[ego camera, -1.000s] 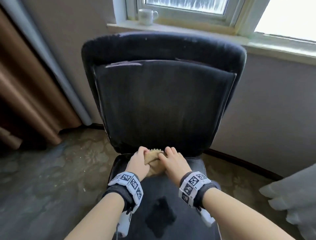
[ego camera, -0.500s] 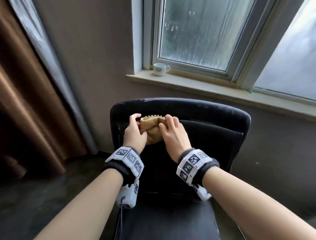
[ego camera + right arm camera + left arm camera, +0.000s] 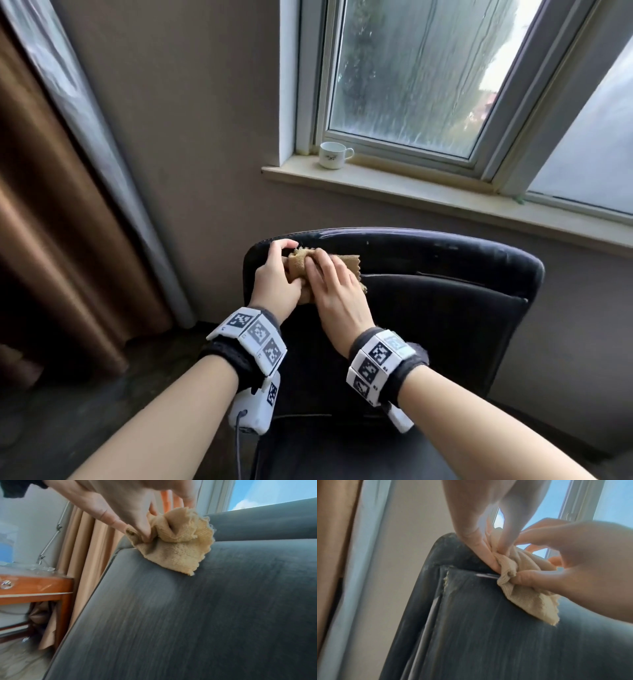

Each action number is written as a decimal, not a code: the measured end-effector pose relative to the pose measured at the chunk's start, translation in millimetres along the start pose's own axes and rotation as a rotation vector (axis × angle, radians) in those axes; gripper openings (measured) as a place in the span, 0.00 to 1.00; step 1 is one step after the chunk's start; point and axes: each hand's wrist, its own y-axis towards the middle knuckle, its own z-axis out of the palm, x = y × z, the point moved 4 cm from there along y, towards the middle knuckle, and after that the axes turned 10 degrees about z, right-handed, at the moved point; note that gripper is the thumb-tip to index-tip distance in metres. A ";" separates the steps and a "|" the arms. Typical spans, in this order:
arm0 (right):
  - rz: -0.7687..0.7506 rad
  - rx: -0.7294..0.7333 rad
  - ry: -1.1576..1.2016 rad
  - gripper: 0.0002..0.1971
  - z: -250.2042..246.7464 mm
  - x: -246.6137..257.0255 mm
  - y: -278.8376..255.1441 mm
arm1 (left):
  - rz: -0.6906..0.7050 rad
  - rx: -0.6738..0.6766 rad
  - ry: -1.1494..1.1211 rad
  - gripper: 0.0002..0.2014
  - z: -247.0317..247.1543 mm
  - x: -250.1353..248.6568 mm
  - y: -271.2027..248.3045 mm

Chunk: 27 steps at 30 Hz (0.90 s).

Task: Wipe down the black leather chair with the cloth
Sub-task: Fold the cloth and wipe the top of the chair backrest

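Note:
The black leather chair (image 3: 428, 308) faces me, its worn backrest (image 3: 488, 628) streaked with dust. A crumpled tan cloth (image 3: 299, 262) lies against the backrest's top left corner, just below the upper roll. My left hand (image 3: 277, 270) pinches the cloth's left side, fingers curled over the chair's top edge. My right hand (image 3: 329, 277) grips the cloth from the right, thumb and fingers bunching it (image 3: 522, 588). In the right wrist view the cloth (image 3: 180, 545) fans out under my fingers onto the backrest (image 3: 205, 615).
A white cup (image 3: 330, 156) stands on the windowsill (image 3: 428, 195) behind the chair. Brown and grey curtains (image 3: 68, 205) hang to the left. A wooden table (image 3: 34, 588) stands further left beside the curtain.
Both hands slid the cloth from the bottom of the backrest up to its top left corner. The head view tilted up to the window.

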 end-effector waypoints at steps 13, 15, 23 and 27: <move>0.065 0.143 -0.232 0.24 -19.2 -10.6 47.5 | 0.242 0.177 0.474 0.35 19.4 -30.9 26.1; 0.069 0.152 -0.242 0.23 -9.9 -8.6 42.2 | 0.252 0.220 0.622 0.36 25.2 -27.5 25.6; 0.017 0.040 -0.206 0.21 -26.2 -53.9 42.8 | 0.407 0.141 0.982 0.45 27.9 -23.4 31.4; 0.226 -0.011 -0.240 0.23 -49.3 -125.3 19.8 | 0.346 0.188 0.889 0.39 29.5 -23.9 28.5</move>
